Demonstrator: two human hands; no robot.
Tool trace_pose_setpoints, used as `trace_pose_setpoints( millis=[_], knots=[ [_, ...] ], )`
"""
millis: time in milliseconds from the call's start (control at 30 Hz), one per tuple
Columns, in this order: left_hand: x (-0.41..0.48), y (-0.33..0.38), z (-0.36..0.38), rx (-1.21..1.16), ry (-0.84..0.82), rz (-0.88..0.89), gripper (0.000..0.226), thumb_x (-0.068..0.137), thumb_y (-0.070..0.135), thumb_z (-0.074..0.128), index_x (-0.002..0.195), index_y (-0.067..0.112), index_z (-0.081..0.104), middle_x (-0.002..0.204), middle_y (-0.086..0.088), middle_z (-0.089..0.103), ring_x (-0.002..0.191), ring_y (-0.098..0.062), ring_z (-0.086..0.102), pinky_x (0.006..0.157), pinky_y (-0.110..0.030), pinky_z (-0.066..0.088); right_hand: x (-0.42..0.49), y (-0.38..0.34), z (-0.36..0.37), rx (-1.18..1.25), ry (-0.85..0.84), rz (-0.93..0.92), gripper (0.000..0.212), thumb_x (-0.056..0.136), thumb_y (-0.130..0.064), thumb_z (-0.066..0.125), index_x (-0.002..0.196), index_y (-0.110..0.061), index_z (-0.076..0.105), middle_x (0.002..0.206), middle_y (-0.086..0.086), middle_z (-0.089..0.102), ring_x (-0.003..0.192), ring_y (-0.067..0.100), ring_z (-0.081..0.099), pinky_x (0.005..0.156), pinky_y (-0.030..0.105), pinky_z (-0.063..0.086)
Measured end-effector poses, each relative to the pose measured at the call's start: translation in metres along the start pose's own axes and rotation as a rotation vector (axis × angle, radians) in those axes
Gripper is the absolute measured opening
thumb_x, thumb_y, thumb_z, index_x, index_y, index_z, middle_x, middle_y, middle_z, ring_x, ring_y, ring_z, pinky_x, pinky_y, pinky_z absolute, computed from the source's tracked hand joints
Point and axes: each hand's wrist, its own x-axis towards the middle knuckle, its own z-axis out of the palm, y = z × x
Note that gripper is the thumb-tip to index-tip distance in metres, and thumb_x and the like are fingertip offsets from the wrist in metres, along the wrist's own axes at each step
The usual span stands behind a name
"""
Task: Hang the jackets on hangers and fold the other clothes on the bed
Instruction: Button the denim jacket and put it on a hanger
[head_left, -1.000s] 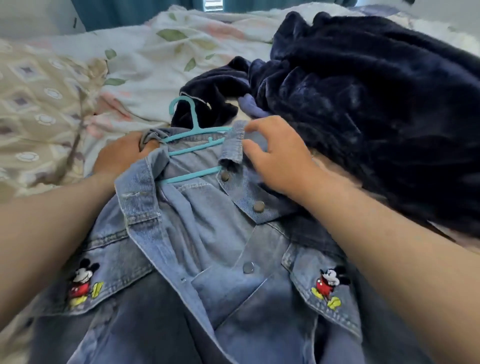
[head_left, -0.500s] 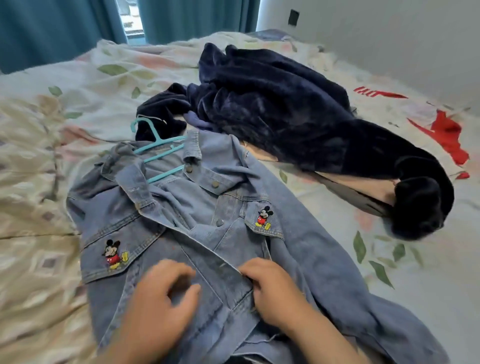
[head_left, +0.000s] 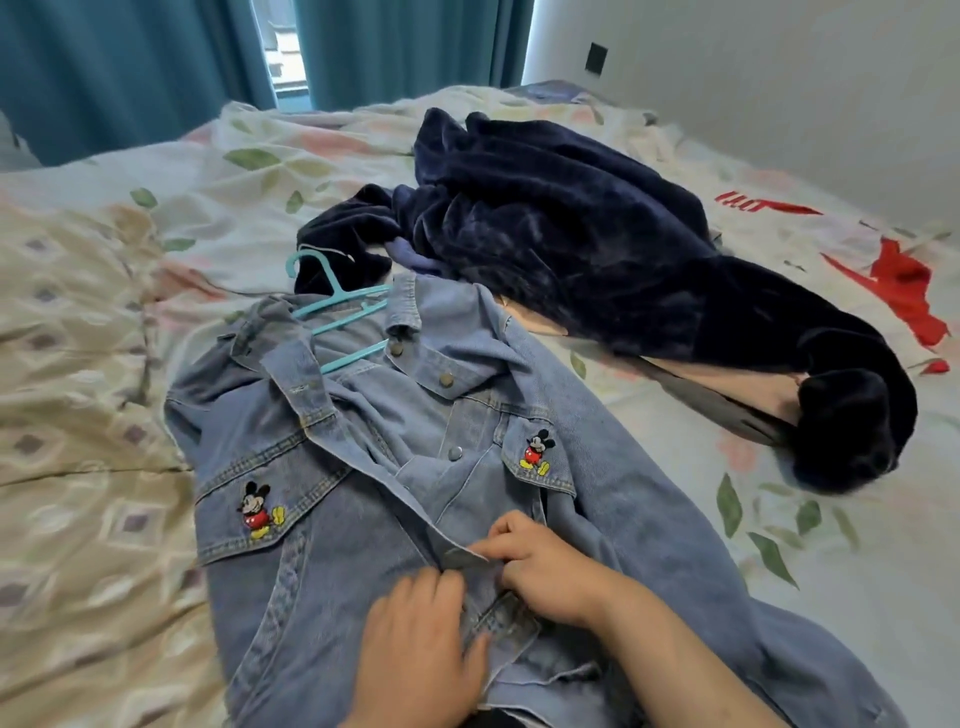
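Right hand pinches the placket of the blue denim jacket lying beneath both hands, left hand curled alongside, grip unclear; denim likely heavy, limp, so lift by the teal plastic hanger beyond.

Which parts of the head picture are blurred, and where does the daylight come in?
Head view: the beige quilt at the left edge is smeared by motion blur; the denim jacket in the middle is fairly sharp; daylight shows through the gap between the teal curtains.
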Motion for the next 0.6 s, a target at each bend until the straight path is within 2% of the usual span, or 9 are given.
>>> trace_pose_setpoints(
  millis=[33,100,167,233,333,400,500,533,600],
  knots=[
    [-0.002,-0.002,0.003,0.019,0.033,0.034,0.047,0.042,0.048,0.083,0.074,0.021,0.061,0.071,0.002,0.057,0.062,-0.024,0.062,0.047,-0.036,0.049,0.001,0.002,-0.001,0.012,0.003,0.003,0.063,0.082,0.012,0.038,0.124,-0.022,0.071,0.102,-0.007,0.042,0.104,0.01,0.049,0.092,0.009,0.035],
    [-0.002,-0.002,0.004,0.039,0.016,0.044,0.039,0.045,0.032,0.088,0.068,0.022,0.058,0.066,0.003,0.056,0.059,-0.023,0.06,0.046,-0.034,0.047,0.0,0.006,-0.003,0.037,0.029,-0.003,0.06,0.084,0.015,0.038,0.123,-0.017,0.071,0.103,-0.007,0.046,0.102,0.007,0.05,0.09,0.004,0.032],
    [0.0,-0.004,0.001,0.026,-0.033,0.041,0.026,0.067,0.029,0.08,0.077,0.023,0.057,0.077,0.003,0.059,0.073,-0.023,0.062,0.059,-0.034,0.048,0.0,0.01,-0.003,0.017,0.082,-0.052,0.043,0.091,0.004,0.053,0.123,-0.019,0.07,0.102,-0.008,0.05,0.094,0.005,0.053,0.09,0.007,0.036],
    [0.0,-0.011,0.001,-0.026,-0.046,-0.016,0.006,0.092,0.03,0.054,0.092,0.026,0.05,0.096,0.004,0.055,0.096,-0.021,0.057,0.076,-0.033,0.04,-0.001,0.013,0.0,-0.023,0.136,-0.078,0.039,0.086,-0.011,0.07,0.122,-0.024,0.066,0.097,-0.013,0.05,0.08,0.002,0.05,0.081,0.008,0.04],
    [-0.013,-0.041,-0.013,-0.141,-0.035,-0.074,0.015,0.098,0.028,0.044,0.086,0.032,0.037,0.088,0.01,0.04,0.089,-0.018,0.053,0.07,-0.032,0.033,-0.001,0.017,0.005,-0.08,0.185,-0.087,0.049,0.08,-0.017,0.078,0.125,-0.025,0.06,0.104,-0.01,0.052,0.081,0.005,0.049,0.077,0.007,0.038],
    [-0.024,-0.071,-0.026,-0.132,-0.064,-0.096,0.02,0.096,0.026,0.045,0.08,0.033,0.036,0.086,0.011,0.039,0.08,-0.013,0.049,0.071,-0.032,0.038,-0.004,0.019,0.007,-0.142,0.176,-0.105,0.061,0.076,-0.027,0.083,0.13,-0.027,0.055,0.111,-0.011,0.051,0.092,0.006,0.051,0.087,0.013,0.04],
    [-0.041,-0.106,-0.047,-0.059,-0.136,-0.128,0.02,0.095,0.024,0.047,0.081,0.036,0.042,0.088,0.01,0.041,0.081,-0.011,0.053,0.076,-0.031,0.044,-0.009,0.021,0.011,-0.341,0.143,-0.112,0.084,0.066,-0.044,0.085,0.138,-0.033,0.042,0.126,-0.006,0.047,0.113,0.012,0.048,0.105,0.026,0.039],
    [-0.045,-0.113,-0.052,-0.082,-0.14,-0.138,0.021,0.095,0.023,0.048,0.08,0.037,0.045,0.088,0.009,0.042,0.081,-0.009,0.054,0.076,-0.031,0.045,-0.011,0.021,0.013,-0.384,0.15,-0.111,0.08,0.07,-0.04,0.082,0.138,-0.033,0.041,0.126,-0.003,0.047,0.116,0.015,0.048,0.106,0.03,0.039],
    [-0.049,-0.12,-0.059,-0.147,-0.151,-0.16,0.026,0.096,0.019,0.051,0.078,0.038,0.049,0.087,0.008,0.046,0.08,-0.006,0.052,0.077,-0.03,0.045,-0.013,0.019,0.013,-0.389,0.185,-0.126,0.056,0.081,-0.022,0.071,0.132,-0.031,0.048,0.12,0.0,0.052,0.113,0.02,0.052,0.099,0.032,0.042]
  ],
)
